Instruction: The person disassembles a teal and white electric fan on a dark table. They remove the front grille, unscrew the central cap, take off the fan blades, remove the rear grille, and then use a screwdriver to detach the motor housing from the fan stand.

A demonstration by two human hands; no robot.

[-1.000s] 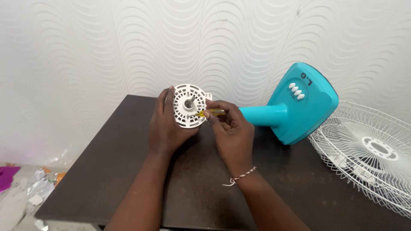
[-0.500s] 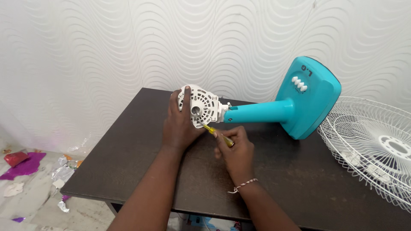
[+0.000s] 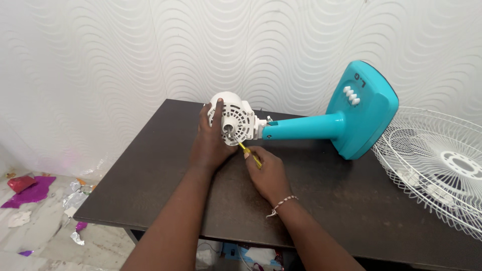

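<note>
Since earlier, the screwdriver (image 3: pixel 249 154) dropped lower in the right hand's (image 3: pixel 267 173) closed fingers; the left hand (image 3: pixel 210 142) clasps the light, stiff, likely brittle motor housing (image 3: pixel 235 118), best held by its rim.

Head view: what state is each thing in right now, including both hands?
Left hand: wrapped around the motor housing, steadying it.
Right hand: closed on the screwdriver.
Screwdriver: yellow, tilted, tip at the housing's lower edge.
Motor housing: white, bare, no blade or grille.
Fan stand: teal, lying on its side.
Grille: detached, flat on the table.
</note>
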